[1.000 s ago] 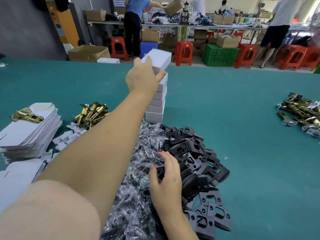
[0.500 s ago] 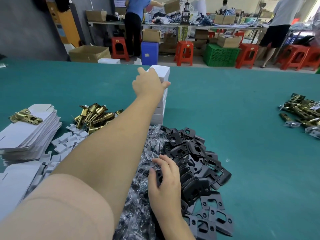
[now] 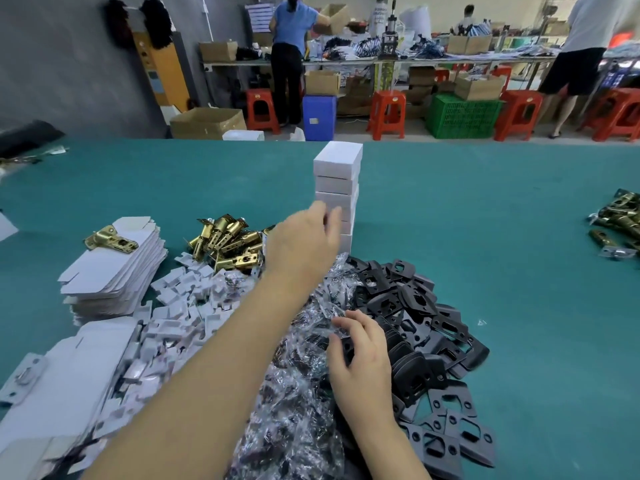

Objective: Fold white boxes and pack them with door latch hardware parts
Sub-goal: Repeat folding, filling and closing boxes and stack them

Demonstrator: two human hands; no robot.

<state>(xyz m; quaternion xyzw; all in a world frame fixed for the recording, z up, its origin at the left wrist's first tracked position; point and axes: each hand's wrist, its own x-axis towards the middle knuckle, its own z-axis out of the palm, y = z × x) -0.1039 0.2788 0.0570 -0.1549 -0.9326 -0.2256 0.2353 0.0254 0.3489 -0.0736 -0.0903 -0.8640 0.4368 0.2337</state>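
Note:
A stack of several closed white boxes [image 3: 337, 174] stands on the green table [image 3: 485, 258]. My left hand [image 3: 301, 247] hovers in front of the stack's lower part, fingers relaxed, holding nothing. My right hand [image 3: 360, 358] rests on a heap of black strike plates [image 3: 426, 334] and clear plastic bags [image 3: 298, 393], its fingers curled on a black plate at the heap's edge. Brass latch bolts [image 3: 227, 244] lie in a pile left of the stack. Flat unfolded white boxes [image 3: 114, 268] are stacked at the left, with one brass latch [image 3: 112, 239] on top.
Small white cardboard inserts [image 3: 187, 306] are scattered between the flat boxes and the bags. More brass latches [image 3: 620, 220] lie at the right edge. Beyond the table are red stools [image 3: 388, 114], a green crate [image 3: 462, 116], cardboard cartons and standing people.
My left hand let go of the top box on the stack and drew back and down toward me. My right hand stayed on the black plates.

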